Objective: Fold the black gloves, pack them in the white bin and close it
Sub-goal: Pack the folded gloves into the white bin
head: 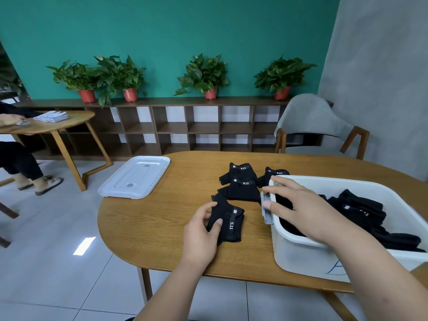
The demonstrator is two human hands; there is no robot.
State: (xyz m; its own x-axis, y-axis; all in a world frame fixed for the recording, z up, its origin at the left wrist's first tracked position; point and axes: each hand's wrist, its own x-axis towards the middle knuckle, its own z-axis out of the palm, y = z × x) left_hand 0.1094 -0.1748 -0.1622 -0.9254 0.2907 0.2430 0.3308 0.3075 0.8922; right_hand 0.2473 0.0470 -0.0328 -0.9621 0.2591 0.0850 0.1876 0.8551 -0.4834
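On the wooden table, I am pinching a folded glove in my left hand while my right hand, fingers spread, is bracing the white bin; a loose pinch risks the glove unfolding before reaching the gloves already packed.

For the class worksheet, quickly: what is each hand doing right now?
Left hand: closed on a folded black glove.
Right hand: open, resting on the white bin rim.
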